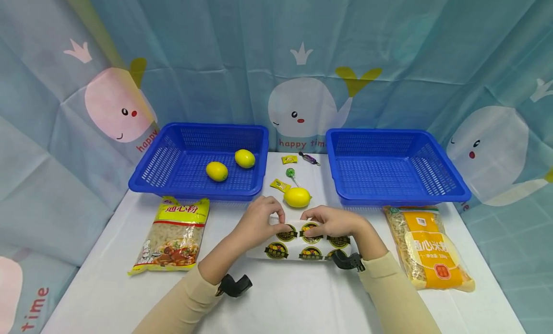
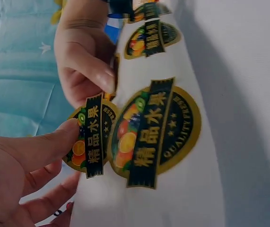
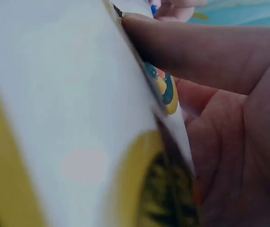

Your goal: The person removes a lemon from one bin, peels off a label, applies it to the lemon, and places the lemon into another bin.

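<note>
On the white counter [image 1: 285, 300], between two blue baskets, a person works over a sheet of round fruit stickers [image 1: 298, 245]. At far left lies a bag of macaroni [image 1: 173, 234]; behind it the left basket [image 1: 147, 173] holds two lemons [image 1: 217, 171]. The left hand [image 1: 259, 218] pinches the top edge of the sticker sheet, its grip narrow, thumb and fingertip closed on one sticker [image 2: 91, 137] that is lifting off the backing. The sheet lies at the middle of the counter's front, long axis running left to right, printed face up, top edge toward the baskets. It looks thin, light and floppy, with a slick backing; probably best held at an edge while a sticker is taken by its rim. The right hand [image 1: 330, 222] grips the same top edge, fingers curled round it. Behind the hands sits a third lemon [image 1: 297, 197]. Further right stand an empty basket [image 1: 449, 192] and a bag of noodles [image 1: 427, 255].
</note>
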The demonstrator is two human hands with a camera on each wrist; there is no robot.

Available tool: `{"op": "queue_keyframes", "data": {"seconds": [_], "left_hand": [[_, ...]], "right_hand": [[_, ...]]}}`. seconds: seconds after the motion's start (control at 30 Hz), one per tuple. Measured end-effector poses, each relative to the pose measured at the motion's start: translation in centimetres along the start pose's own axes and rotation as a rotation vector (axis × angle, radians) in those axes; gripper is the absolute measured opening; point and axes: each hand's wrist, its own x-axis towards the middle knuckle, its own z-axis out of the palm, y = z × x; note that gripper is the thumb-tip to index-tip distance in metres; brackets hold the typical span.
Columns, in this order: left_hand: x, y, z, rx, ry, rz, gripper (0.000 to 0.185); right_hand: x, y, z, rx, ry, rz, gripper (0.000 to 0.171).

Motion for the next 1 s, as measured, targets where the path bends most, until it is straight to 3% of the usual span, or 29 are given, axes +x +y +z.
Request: {"op": "queue_keyframes", "data": {"seconds": [0.27,0.5,0.77,0.87,1.0], "left_hand": [[0.0,-0.5,-0.2,-0.236,-0.035,-0.151,0.022],[0.2,-1.2,0.3,-0.375,-0.046,-0.213,0.021],[0.2,-1.5,1.1,-0.408,-0.003,-0.177,0.029],[0.3,-1.4,1.1,-0.404,0.015,-0.176,0.031],[0.3,-1.4,1.0,-0.397,0.027,-0.178,0.037]], "right_hand": [[1.0,1.6,0.4,-0.056,0.033,0.105,0.014],[1.9,2.1,1.7,-0.307,0.281,0.315,0.024],[2.1,0.7,3.5,-0.707,0.452,0.446,0.047],[2.1,0.5,3.5,-0.648,0.518,0.469,0.055],[2.1,0.5,3.0,-0.332,0.642,0.477,0.07]]}}
